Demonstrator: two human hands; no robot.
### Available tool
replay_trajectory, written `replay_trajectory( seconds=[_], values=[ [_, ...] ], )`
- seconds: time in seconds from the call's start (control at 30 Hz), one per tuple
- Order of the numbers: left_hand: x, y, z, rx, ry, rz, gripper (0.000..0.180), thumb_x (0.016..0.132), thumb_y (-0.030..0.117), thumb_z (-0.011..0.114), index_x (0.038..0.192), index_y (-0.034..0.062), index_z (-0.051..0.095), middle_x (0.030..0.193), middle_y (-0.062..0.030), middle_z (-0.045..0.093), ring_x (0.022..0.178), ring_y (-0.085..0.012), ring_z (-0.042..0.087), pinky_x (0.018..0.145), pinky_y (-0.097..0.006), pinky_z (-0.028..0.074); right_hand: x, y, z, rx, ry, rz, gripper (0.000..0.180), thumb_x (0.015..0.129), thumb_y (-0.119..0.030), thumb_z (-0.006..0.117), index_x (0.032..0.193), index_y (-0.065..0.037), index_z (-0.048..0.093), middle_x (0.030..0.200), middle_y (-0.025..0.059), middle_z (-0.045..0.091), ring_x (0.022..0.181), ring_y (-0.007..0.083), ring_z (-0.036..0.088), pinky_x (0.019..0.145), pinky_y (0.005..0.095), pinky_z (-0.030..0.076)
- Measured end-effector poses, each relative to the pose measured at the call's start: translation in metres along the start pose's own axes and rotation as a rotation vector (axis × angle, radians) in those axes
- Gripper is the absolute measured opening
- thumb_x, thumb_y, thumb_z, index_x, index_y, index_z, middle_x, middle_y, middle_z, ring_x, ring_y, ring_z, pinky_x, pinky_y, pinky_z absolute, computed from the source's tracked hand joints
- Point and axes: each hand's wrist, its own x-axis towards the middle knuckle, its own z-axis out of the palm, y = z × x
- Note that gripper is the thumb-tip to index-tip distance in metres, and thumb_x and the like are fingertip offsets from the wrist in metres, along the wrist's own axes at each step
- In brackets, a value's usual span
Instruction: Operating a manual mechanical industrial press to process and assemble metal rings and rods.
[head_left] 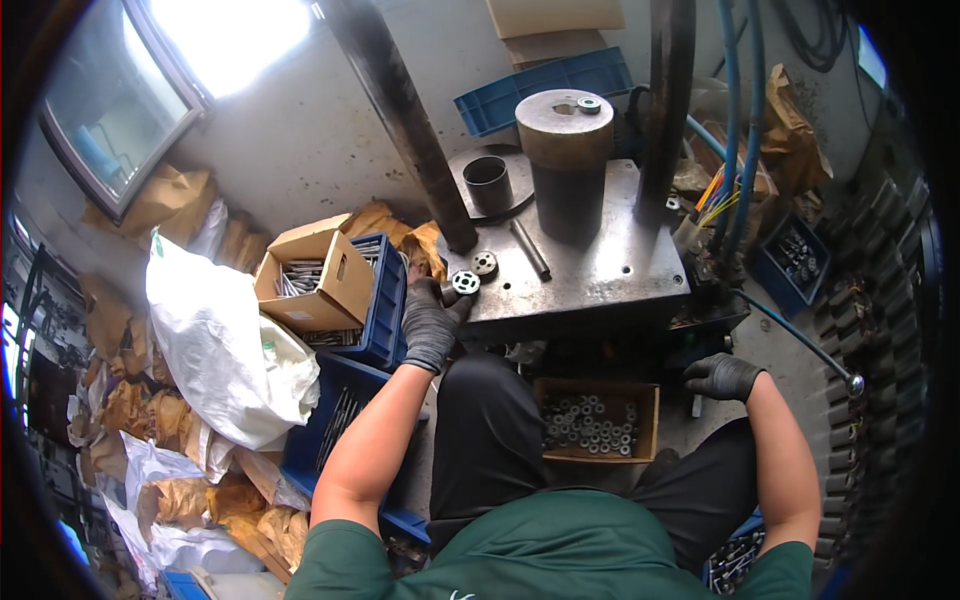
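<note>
My left hand (432, 322), in a dark grey glove, is at the left front corner of the steel press table (600, 285). Its fingers close around a round metal part (466, 282) with holes in its face. A similar round part (484, 263) rests just behind it. My right hand (725, 378), gloved too, hangs above my right knee with fingers curled; whatever may be in them is hidden. A short bright metal piece (697, 406) shows just under its fingertips. On the table lie a metal rod (530, 250) and a thick steel cylinder (570, 160) carrying a small ring (588, 104).
A hollow metal sleeve (487, 185) stands behind the rod. Two steel columns (400, 120) rise from the table. Below is a carton (648, 425) of small rings. Left are a box of metal pins (340, 285), blue crates (380, 340) and a white sack (220, 350). A ball-ended lever (815, 350) juts out right.
</note>
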Motion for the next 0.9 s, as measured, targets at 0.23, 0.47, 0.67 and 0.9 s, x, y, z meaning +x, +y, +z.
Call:
replay_trajectory(
  seconds=[0.23, 0.47, 0.67, 0.9],
  values=[
    [0.035, -0.065, -0.012, -0.716, -0.255, -0.149, 0.034, 0.080, 0.002, 0.076, 0.112, -0.0027, 0.067, 0.099, -0.0068, 0.073, 0.090, -0.0177, 0.069, 0.086, -0.031, 0.055, 0.004, 0.006, -0.002, 0.038, -0.004, 0.036, 0.043, 0.093, -0.036, 0.068, 0.124, -0.007, 0.072, 0.118, 0.0185, 0.074, 0.112, 0.0348, 0.069, 0.101, 0.0423, 0.052],
    [0.022, -0.095, -0.006, -1.144, -0.485, -0.376, 0.031, 0.085, 0.015, 0.081, 0.112, 0.0044, 0.070, 0.094, -0.0011, 0.070, 0.079, -0.0132, 0.065, 0.071, -0.026, 0.053, -0.006, 0.019, 0.001, -0.006, 0.008, 0.023, 0.041, 0.093, -0.036, 0.066, 0.122, -0.008, 0.072, 0.116, 0.0179, 0.074, 0.111, 0.0348, 0.069, 0.100, 0.0425, 0.052],
    [-0.006, -0.111, 0.009, -1.108, -0.198, -0.323, 0.032, 0.085, 0.011, 0.084, 0.114, 0.0049, 0.070, 0.099, -0.0040, 0.072, 0.081, -0.0118, 0.066, 0.068, -0.025, 0.052, -0.008, 0.010, 0.003, -0.030, 0.019, 0.029, 0.039, 0.095, -0.036, 0.063, 0.120, -0.007, 0.072, 0.115, 0.0183, 0.074, 0.111, 0.0370, 0.068, 0.099, 0.0448, 0.052],
    [-0.021, -0.028, -0.062, -0.890, 0.043, 0.046, 0.030, 0.088, 0.007, 0.076, 0.115, 0.0019, 0.066, 0.105, -0.0056, 0.070, 0.092, -0.0153, 0.066, 0.087, -0.030, 0.055, -0.022, 0.004, 0.004, -0.077, 0.000, -0.004, 0.044, 0.094, -0.042, 0.062, 0.124, -0.010, 0.072, 0.118, 0.0181, 0.073, 0.112, 0.0365, 0.067, 0.100, 0.0451, 0.051]
  ],
)
